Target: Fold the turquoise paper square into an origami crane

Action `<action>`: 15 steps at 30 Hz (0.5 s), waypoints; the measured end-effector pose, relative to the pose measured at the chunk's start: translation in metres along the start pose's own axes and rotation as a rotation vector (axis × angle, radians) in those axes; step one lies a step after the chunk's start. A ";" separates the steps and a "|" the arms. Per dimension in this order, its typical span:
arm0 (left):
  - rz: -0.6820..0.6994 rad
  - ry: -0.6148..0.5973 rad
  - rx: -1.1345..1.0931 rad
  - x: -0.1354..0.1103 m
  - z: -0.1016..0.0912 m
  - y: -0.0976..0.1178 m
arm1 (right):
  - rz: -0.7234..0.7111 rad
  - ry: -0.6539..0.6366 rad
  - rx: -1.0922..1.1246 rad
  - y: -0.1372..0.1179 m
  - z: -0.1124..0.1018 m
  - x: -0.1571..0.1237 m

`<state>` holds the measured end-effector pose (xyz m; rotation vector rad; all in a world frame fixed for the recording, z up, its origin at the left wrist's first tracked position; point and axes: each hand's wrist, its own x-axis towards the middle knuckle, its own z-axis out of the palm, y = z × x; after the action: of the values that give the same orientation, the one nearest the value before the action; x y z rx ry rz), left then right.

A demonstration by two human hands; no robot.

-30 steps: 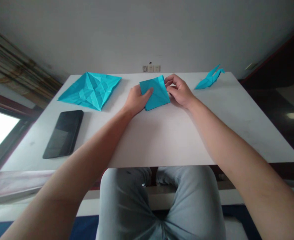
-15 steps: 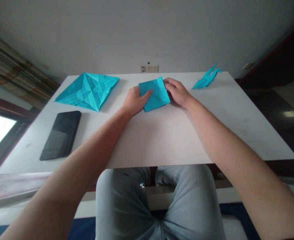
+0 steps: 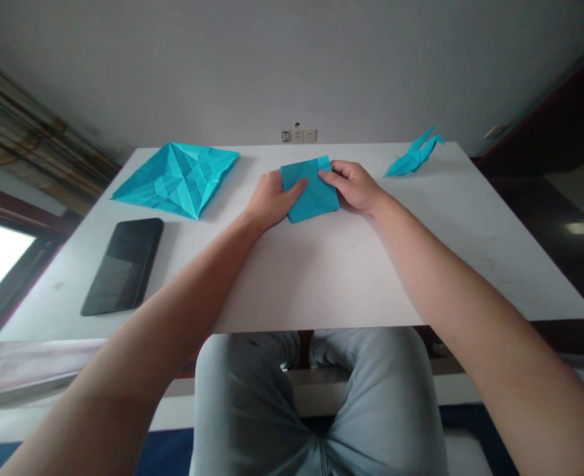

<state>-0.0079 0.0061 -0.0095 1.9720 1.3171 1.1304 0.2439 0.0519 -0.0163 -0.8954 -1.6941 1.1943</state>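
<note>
A folded square of blue origami paper (image 3: pixel 310 201) is held between both hands just over the white table. Its near edge shows more than one layer. My left hand (image 3: pixel 272 198) grips the left side, thumb flat on top and the other fingers hidden beneath. On the right side, my right hand (image 3: pixel 356 185) pinches the sheet near its upper right corner, with the thumb on top and the fingers at the edge and behind it.
The white table (image 3: pixel 301 284) also bears a creased, spread-out blue sheet (image 3: pixel 182 178) at the back left, a black smartphone (image 3: pixel 124 268) at the left and a folded blue paper crane (image 3: pixel 413 160) at the back right. Wall sockets (image 3: pixel 298 136) sit behind the table.
My right thumb has come from the paper's right edge onto its top face. The square has turned slightly; the left hand keeps its hold.
</note>
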 end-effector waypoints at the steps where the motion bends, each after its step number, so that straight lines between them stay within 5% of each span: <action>1: -0.006 0.003 -0.002 0.000 0.000 0.000 | 0.001 0.004 -0.008 0.001 -0.001 0.000; 15: -0.016 0.007 0.017 0.000 0.001 -0.001 | -0.044 -0.022 -0.149 -0.001 -0.004 -0.001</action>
<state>-0.0076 0.0068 -0.0104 1.9676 1.3478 1.1227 0.2484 0.0518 -0.0147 -0.9323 -1.8301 1.0629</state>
